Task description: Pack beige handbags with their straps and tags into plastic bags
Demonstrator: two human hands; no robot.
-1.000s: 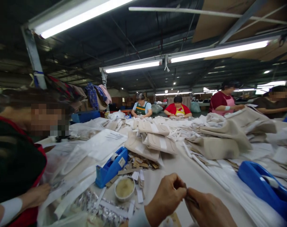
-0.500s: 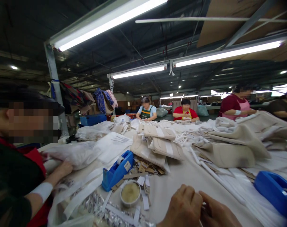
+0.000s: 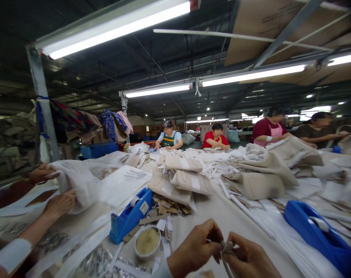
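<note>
Close to the front edge of view, my left hand and my right hand almost meet. Both pinch a small pale strap with a folded or looped end; its tail hangs below between them. Its exact kind cannot be made out. To the left of my left hand stands a white tub of yellowish paste. Behind it are a blue tape dispenser and loose cardboard tags. A second blue tape dispenser lies to the right of my right hand.
Flat beige bag pieces are stacked mid-table, with larger beige pieces at the right. At the left, a co-worker's hands hold a clear plastic bag. Several other people sit or stand across the table. White strips lie at the right.
The view has turned to the right. My hands have risen and drawn slightly apart, showing the strap between them. The co-worker at left has lifted the plastic bag.
</note>
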